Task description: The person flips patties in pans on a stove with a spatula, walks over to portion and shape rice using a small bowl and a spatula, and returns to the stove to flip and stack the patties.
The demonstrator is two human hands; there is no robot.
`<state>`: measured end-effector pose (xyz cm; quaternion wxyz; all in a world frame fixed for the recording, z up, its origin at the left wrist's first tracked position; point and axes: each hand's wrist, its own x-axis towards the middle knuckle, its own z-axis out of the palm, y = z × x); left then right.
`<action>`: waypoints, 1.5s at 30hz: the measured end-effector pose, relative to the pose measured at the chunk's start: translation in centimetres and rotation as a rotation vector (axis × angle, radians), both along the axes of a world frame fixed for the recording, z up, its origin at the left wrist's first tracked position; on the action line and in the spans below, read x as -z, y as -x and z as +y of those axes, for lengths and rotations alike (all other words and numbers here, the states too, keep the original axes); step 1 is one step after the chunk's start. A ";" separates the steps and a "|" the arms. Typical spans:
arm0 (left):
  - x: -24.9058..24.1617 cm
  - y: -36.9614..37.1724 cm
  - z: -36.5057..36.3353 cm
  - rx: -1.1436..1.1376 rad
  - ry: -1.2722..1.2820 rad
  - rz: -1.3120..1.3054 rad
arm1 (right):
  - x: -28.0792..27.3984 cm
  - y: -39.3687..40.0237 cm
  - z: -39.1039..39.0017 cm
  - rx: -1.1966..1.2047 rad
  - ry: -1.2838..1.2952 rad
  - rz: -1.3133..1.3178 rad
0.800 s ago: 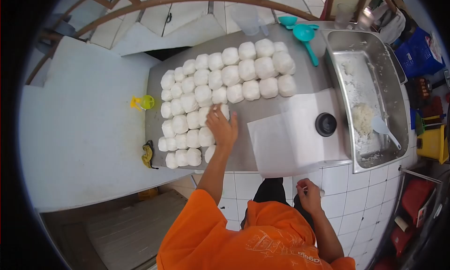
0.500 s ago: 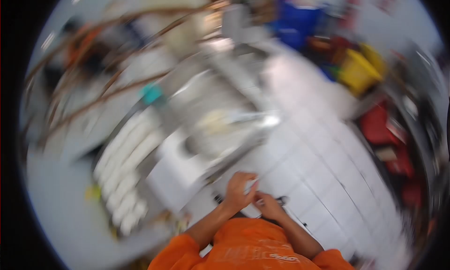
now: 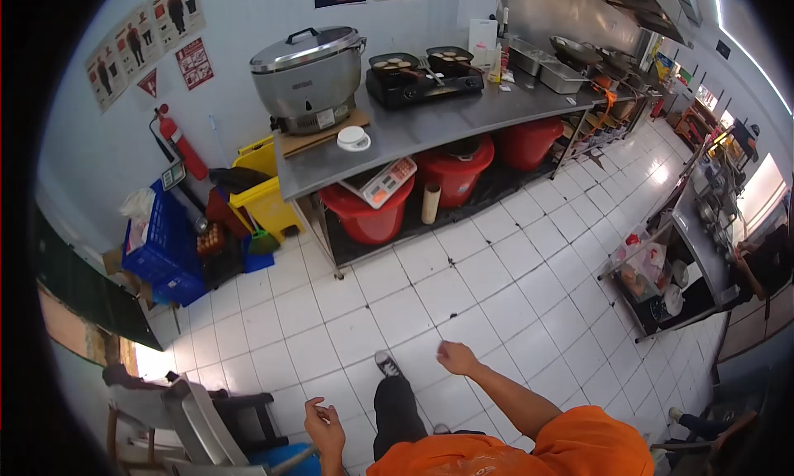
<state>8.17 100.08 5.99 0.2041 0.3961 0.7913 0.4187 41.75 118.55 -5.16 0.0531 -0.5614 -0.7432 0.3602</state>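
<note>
I stand on a white tiled floor. My left hand (image 3: 324, 426) hangs low in front of me, its fingers loosely bent and apart, with nothing seen in it. Farther right, my right hand (image 3: 457, 358) is held out over the tiles with its fingers curled in, and I see nothing held there. Neither hand touches anything. Ahead is a steel table (image 3: 331, 170) with a large rice cooker (image 3: 306, 83), a small white round scale (image 3: 353, 138) and a black double stove (image 3: 426, 83). Two dark pans (image 3: 393, 65) with round pieces of food sit on the stove.
Under the table stand red tubs (image 3: 451, 178), one bearing a digital scale (image 3: 389, 182). Left of it are a yellow bin (image 3: 269, 203), a blue crate (image 3: 161, 248) and a fire extinguisher (image 3: 180, 141). Metal chairs (image 3: 198, 418) are at lower left. Another person (image 3: 765, 261) is at the right.
My view has swung from a steel worktop with rows of white pieces to the stove table. My hands, close together before, have moved apart. The earlier frame is blurred.
</note>
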 end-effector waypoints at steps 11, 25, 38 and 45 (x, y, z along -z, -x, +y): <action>-3.5 -1.1 48.1 0.526 -0.121 -0.010 | 1.9 -10.9 22.2 0.406 0.202 -0.227; -2.5 -13.2 88.6 0.640 -0.106 -0.522 | -20.2 -7.7 94.7 0.336 -0.780 -0.032; -12.4 -18.8 117.1 0.285 0.079 -1.311 | -22.7 -4.1 114.2 0.151 -0.490 -0.314; -7.9 -21.3 121.0 0.220 -0.023 -1.200 | -38.8 -5.8 108.1 -0.034 -0.752 -0.257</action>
